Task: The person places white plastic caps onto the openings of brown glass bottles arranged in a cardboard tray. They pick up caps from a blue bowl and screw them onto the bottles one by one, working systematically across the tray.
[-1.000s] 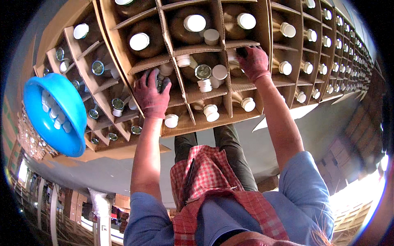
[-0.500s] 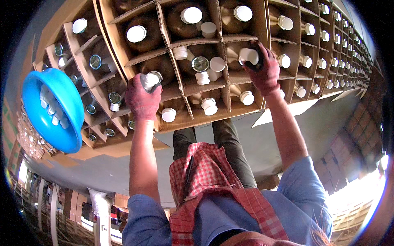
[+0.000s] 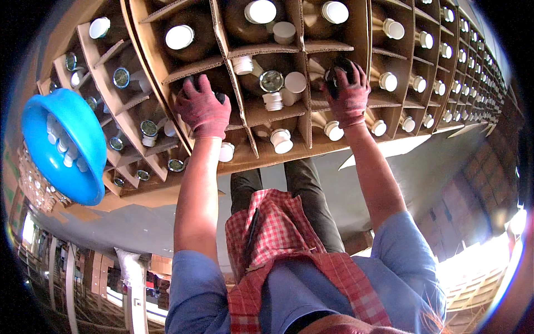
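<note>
My left hand [image 3: 204,108], in a dark red glove with black fingertips, is closed over a bottle top in a left cell of the cardboard divider [image 3: 200,68]. Its palm hides the white cap seen there earlier. My right hand [image 3: 347,94], gloved alike, grips down on a capped bottle's top in a right cell; its fingers cover the cap. Between the hands, an uncapped clear bottle [image 3: 271,82] shows its round mouth. Around that mouth are a ribbed white cap [image 3: 272,101], a smooth white cap [image 3: 295,82] and another ribbed cap [image 3: 242,65].
A blue basin [image 3: 92,150] holding loose white caps rests at the left, on cells with uncapped bottles [image 3: 120,78]. White-capped bottles [image 3: 393,29] stand in rows of cells stretching far right. The carton's near edge [image 3: 261,164] runs before my legs.
My left hand has turned over and moved slightly right, covering the cap and bottle mouth that showed before. My right hand has closed further over its cap, hiding it. The view has shifted slightly.
</note>
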Motion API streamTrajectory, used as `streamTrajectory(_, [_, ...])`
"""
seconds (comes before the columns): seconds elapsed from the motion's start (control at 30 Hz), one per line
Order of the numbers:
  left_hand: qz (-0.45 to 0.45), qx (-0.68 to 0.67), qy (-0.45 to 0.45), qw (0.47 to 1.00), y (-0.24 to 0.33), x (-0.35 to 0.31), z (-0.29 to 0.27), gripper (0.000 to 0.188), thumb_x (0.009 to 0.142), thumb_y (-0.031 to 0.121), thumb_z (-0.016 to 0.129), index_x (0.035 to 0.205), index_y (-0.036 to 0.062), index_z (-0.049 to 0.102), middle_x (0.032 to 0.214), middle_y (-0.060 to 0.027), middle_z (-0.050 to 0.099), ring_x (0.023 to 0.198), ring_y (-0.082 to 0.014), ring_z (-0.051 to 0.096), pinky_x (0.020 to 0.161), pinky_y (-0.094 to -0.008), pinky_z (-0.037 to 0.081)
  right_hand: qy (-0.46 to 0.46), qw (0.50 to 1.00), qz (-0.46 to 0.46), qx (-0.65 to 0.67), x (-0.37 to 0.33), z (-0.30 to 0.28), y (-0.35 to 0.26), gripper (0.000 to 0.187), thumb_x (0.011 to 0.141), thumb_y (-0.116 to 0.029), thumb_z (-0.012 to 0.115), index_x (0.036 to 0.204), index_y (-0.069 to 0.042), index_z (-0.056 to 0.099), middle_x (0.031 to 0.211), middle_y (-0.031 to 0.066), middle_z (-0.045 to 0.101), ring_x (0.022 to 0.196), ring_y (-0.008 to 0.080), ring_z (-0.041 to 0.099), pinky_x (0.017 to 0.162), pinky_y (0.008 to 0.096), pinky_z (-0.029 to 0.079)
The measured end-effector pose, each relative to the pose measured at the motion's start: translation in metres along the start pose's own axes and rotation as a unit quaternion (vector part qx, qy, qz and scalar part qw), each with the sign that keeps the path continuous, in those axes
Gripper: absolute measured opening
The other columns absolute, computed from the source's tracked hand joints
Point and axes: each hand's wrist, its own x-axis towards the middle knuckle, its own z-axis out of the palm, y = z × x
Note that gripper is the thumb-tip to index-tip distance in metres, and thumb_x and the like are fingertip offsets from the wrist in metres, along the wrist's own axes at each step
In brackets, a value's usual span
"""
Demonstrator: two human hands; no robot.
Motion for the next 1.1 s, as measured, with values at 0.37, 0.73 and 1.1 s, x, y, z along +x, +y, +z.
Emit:
streamTrajectory(0.37, [-0.061, -0.035, -0.009, 0.998, 0.008, 0.006, 0.001, 0.064, 0.068, 0.032, 0.070, 0.124, 0.0160, 0.043, 0.122, -0.0158, 0.042, 0.113, -0.0374, 0.042, 0.092, -0.0532, 0.036, -0.113, 0.992, 0.049, -0.031, -0.005, 0.042, 0.011, 0.052, 0.083, -0.036, 0.061, 0.130, -0.021, 0.047, 0.140, 0.0150, 0.036, 0.127, 0.0367, 0.034, 0.100, 0.0507, 0.034])
streamTrajectory(0.73, [-0.112, -0.369, -0.261, 0.885, 0.078, -0.046, -0.025, 0.046, 0.073, 0.029, 0.069, 0.111, 0.0063, 0.054, 0.102, -0.0198, 0.062, 0.095, -0.0347, 0.061, 0.082, -0.0434, 0.050, -0.147, 0.965, -0.217, -0.027, 0.050, -0.048, -0.068, 0.047, 0.070, -0.025, 0.066, 0.113, -0.008, 0.057, 0.126, 0.0149, 0.052, 0.124, 0.0365, 0.040, 0.106, 0.0473, 0.030])
streamTrajectory(1.1, [0.032, -0.419, -0.213, 0.882, 0.067, -0.036, 0.033, 0.031, 0.078, 0.027, 0.062, 0.097, 0.0018, 0.067, 0.103, -0.0153, 0.066, 0.092, -0.0316, 0.064, 0.081, -0.0389, 0.052, -0.232, 0.959, -0.162, 0.012, 0.034, -0.044, -0.085, 0.076, 0.063, -0.030, 0.078, 0.127, -0.011, 0.043, 0.128, 0.0128, 0.049, 0.128, 0.0333, 0.037, 0.100, 0.0474, 0.037])
